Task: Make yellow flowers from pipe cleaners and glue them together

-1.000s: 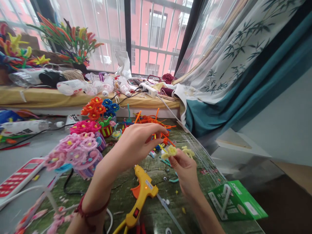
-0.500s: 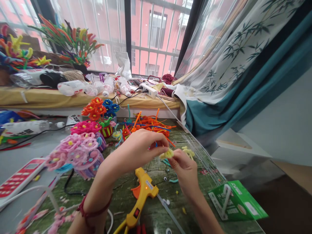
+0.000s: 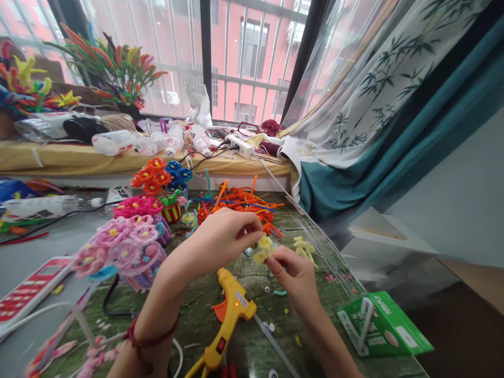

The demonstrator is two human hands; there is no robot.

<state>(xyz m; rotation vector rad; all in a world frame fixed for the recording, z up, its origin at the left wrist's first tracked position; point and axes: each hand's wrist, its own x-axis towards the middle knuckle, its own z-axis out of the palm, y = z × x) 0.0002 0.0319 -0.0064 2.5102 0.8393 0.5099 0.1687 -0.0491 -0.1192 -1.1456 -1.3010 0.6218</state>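
Between my two hands is a small pale-yellow pipe-cleaner flower [image 3: 264, 244], its loops facing up. My left hand [image 3: 232, 231] pinches it from the left with thumb and forefinger. From the right, my right hand [image 3: 293, 270] grips its lower edge between thumb and fingers. Just beyond my right hand lies another pale-yellow pipe-cleaner piece [image 3: 304, 247] on the table. Below my hands rests a yellow hot glue gun [image 3: 232, 320] with a lit orange light, a clear glue stick [image 3: 275, 344] by its back end.
Finished pipe-cleaner flower pots [image 3: 134, 247] stand on the left, near a red and white box-like item [image 3: 33, 286]. Orange and blue pipe cleaners [image 3: 244, 202] are heaped behind my hands. A green box [image 3: 386, 323] sits at the right edge. Bottles [image 3: 114, 142] crowd the windowsill.
The yellow flower has turned so its loops show more fully. My left hand has shifted slightly left, and my right hand a little left and down, uncovering the other yellow piece.
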